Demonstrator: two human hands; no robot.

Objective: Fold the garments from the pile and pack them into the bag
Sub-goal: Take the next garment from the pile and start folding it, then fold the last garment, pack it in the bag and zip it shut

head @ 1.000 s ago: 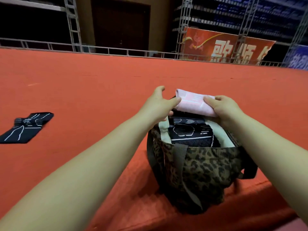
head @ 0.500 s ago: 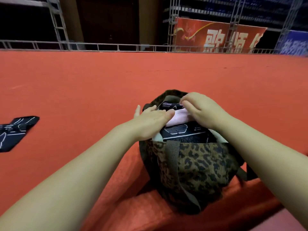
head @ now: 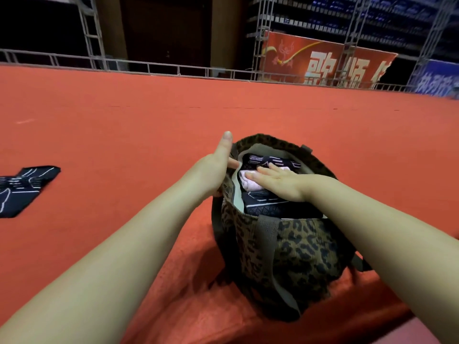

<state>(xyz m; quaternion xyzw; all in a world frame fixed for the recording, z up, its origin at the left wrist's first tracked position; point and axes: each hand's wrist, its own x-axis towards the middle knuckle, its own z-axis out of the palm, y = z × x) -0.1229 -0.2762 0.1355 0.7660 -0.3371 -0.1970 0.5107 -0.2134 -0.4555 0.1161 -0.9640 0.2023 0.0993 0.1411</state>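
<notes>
The folded pink garment (head: 248,182) lies inside the leopard-print bag (head: 293,252), on top of a dark garment with white lines (head: 263,204) that is already packed there. The right hand (head: 278,182) lies flat on the pink piece with straight fingers, pressing it down; the fingertips point toward the left wall of the bag. A second part of dark patterned cloth shows just beyond the fingers of this hand (I cannot tell if it is the same garment or another one).

The left hand (head: 216,167) is at the left rim of the bag. Its thumb points up and away, and its fingers reach over the rim toward the pale lining; how much they curl round the fabric cannot be told, because the back of the hand hides them.

The bag stands on the red carpet (head: 124,115), open at the top, with a grey strap hanging down its near side. Well to the left of the left hand, another dark garment with white lines (head: 22,187) lies flat on the carpet. Far behind are a metal railing (head: 149,68) and a red banner (head: 323,60).
</notes>
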